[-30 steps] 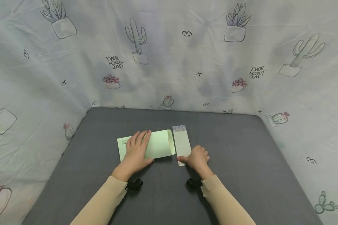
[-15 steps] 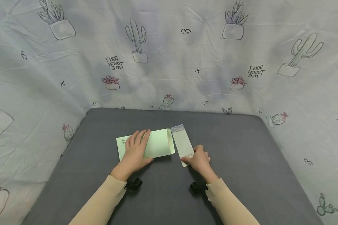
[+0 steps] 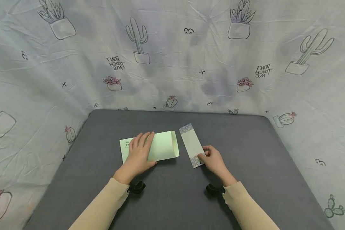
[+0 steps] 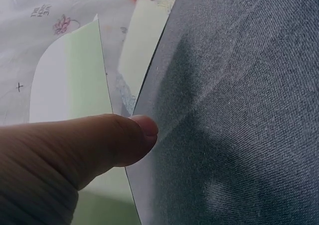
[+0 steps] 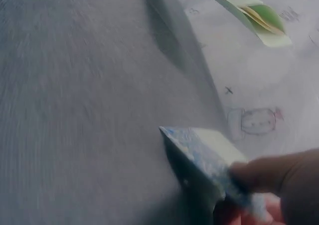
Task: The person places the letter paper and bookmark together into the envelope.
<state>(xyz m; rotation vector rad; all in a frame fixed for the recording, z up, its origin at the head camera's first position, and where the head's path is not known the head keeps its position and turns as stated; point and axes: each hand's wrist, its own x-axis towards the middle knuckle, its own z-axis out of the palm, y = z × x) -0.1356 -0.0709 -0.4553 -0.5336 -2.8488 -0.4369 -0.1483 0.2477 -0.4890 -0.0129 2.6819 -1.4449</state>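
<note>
A pale green envelope [image 3: 164, 147] lies lengthwise under my left hand [image 3: 138, 151], its flap end pointing right. My left thumb is at its near edge and the fingers reach over it, gripping it. In the left wrist view the envelope [image 4: 84, 70] bows and stands off the cloth. My right hand [image 3: 215, 161] pinches a long pale paper strip [image 3: 191, 142] with speckled blue ends by its near right edge. The strip tilts to the left, apart from the envelope. In the right wrist view the envelope's mouth [image 5: 266, 20] gapes, with something cream-coloured inside.
A dark grey cloth-covered table [image 3: 172, 201] spreads beneath both hands. A pale curtain [image 3: 172, 57] printed with cacti encloses its back and sides. A black wrist mount [image 3: 138, 187] sits by each sleeve.
My right hand has moved right with the paper strip, widening the gap to the envelope. The strip has turned, its top leaning further left. My left hand and the envelope have hardly moved.
</note>
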